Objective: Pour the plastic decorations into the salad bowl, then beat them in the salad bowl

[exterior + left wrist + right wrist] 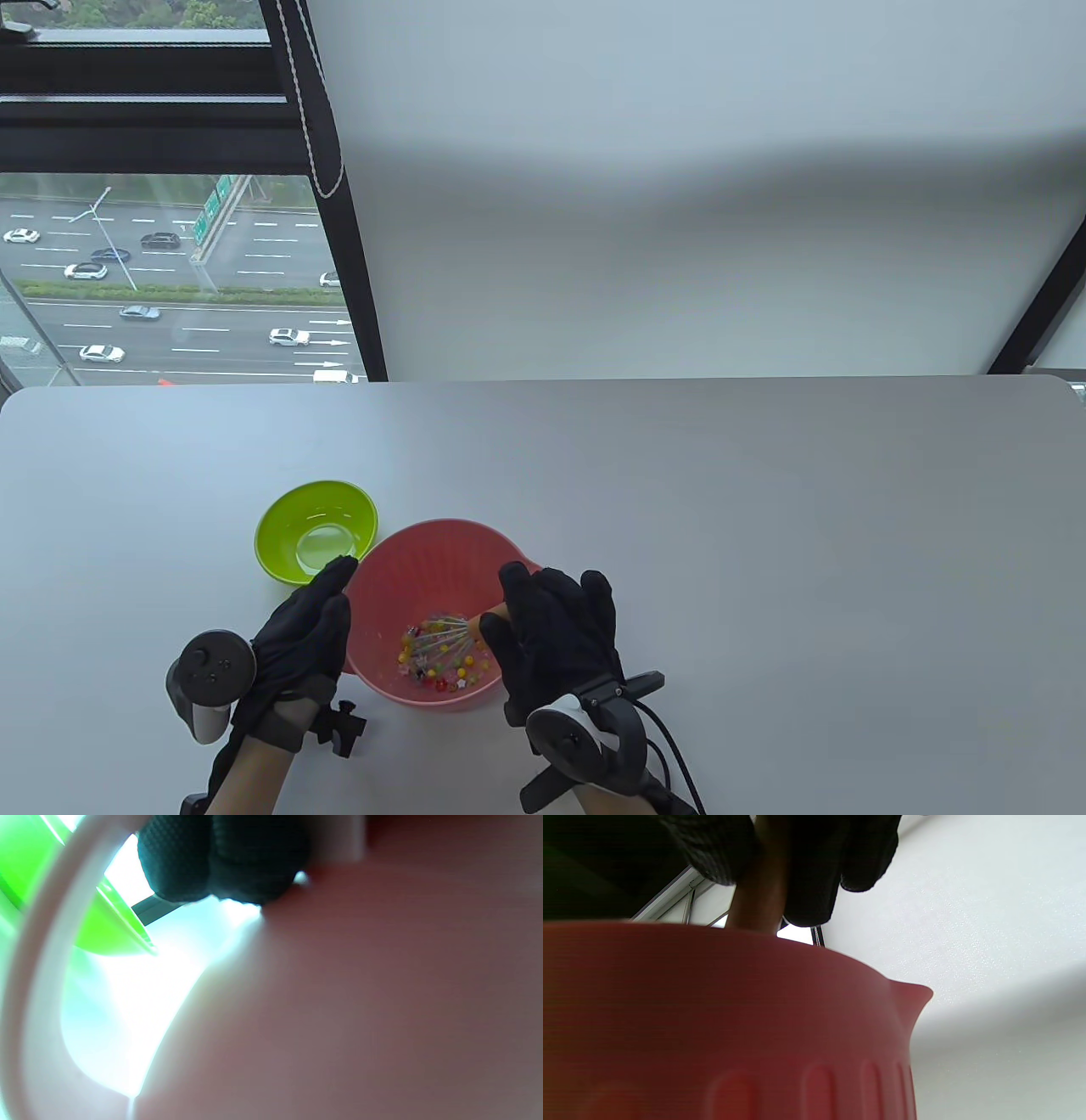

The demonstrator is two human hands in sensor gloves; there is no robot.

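The salad bowl [399,577], low and left of centre in the table view, is salmon pink with faint ribbing. The decorations [441,666] inside are red, yellow and pale. The small bowl [316,531] just upper left of it is lime green. Both gloves are black. The table [764,552] is plain pale grey.

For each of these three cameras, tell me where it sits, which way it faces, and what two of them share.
Table view: from above and behind, looking down at the table; both gloved hands, left hand beside the pink bowl, right hand gripping the whisk.
Left wrist view: low beside the bowl's wall, facing the green bowl; fingertips show.
Right wrist view: low outside the bowl, looking up; fingers around the handle.
All three views share the pink bowl.
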